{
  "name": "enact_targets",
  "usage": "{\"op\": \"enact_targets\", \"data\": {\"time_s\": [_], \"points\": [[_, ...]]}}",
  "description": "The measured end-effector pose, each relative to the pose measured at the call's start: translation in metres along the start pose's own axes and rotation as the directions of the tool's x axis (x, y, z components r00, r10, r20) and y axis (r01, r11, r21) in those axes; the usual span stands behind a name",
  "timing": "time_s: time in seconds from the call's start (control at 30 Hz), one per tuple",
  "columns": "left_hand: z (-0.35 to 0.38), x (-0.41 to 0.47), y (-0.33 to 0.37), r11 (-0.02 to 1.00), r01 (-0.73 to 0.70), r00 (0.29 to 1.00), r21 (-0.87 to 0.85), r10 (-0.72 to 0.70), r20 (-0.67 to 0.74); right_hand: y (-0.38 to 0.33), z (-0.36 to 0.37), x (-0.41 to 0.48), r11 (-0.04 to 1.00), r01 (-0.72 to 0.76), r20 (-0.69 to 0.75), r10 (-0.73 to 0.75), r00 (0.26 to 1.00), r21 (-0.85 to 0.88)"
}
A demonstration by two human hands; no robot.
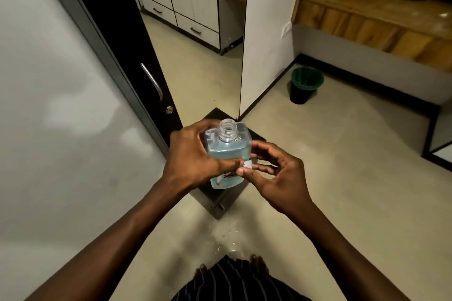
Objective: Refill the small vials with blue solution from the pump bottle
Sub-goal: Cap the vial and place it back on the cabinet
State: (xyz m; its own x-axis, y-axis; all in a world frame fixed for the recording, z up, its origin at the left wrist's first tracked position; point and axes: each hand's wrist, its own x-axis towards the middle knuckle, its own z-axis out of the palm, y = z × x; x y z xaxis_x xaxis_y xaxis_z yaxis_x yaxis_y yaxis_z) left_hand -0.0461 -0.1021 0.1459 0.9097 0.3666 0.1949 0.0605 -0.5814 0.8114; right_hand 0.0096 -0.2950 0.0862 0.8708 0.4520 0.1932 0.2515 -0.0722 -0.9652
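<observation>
Above the floor (pixel 318 166), over a small dark stand (pixel 221 199) by the door (pixel 127 56), a clear bottle (pixel 228 154) is held in mid-air, resting on nothing. Its pump is off and the threaded neck (pixel 227 129) stands open, tilted slightly away. The left hand (pixel 193 156) is wrapped around the bottle's body, fingers closed across the label. The right hand (pixel 276 171) is loosely curled at the bottle's other side, fingertips touching or nearly touching it; whether it holds anything small, I cannot tell.

Blue liquid fills it roughly two-thirds up, so it likely has moderate weight that shifts when tipped. Its walls look like stiff, smooth plastic, probably slick if wet. The flat sides at mid-height seem the safest grip, keeping fingers clear of the open neck, since any squeeze or sudden tilt could spill. No vials are in view.
</observation>
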Motion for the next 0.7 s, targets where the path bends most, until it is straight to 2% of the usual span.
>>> {"op": "enact_targets", "data": {"time_s": [0.13,0.33,0.53,0.6,0.7], "points": [[-0.001,-0.016,-0.033,0.998,0.066,0.998,-0.008,-0.066,-0.017,0.012,0.016,-0.019,0.997,-0.008,0.036,0.011,0.999,-0.082],[0.014,-0.017,-0.135,0.957,0.285,0.942,0.051,-0.27,-0.2,0.026,0.016,-0.083,0.968,-0.154,0.026,0.163,0.986,-0.2],[0.057,0.004,-0.207,0.934,0.356,0.899,0.036,-0.331,-0.286,0.044,-0.009,-0.169,0.845,-0.473,-0.111,0.461,0.881,-0.25],[0.073,0.009,-0.224,0.927,0.375,0.886,0.002,-0.358,-0.294,0.047,-0.015,-0.191,0.797,-0.54,-0.149,0.52,0.841,-0.27],[0.094,0.013,-0.245,0.943,0.333,0.898,-0.015,-0.322,-0.299,0.045,-0.015,-0.209,0.743,-0.602,-0.183,0.575,0.798,-0.291]]}}
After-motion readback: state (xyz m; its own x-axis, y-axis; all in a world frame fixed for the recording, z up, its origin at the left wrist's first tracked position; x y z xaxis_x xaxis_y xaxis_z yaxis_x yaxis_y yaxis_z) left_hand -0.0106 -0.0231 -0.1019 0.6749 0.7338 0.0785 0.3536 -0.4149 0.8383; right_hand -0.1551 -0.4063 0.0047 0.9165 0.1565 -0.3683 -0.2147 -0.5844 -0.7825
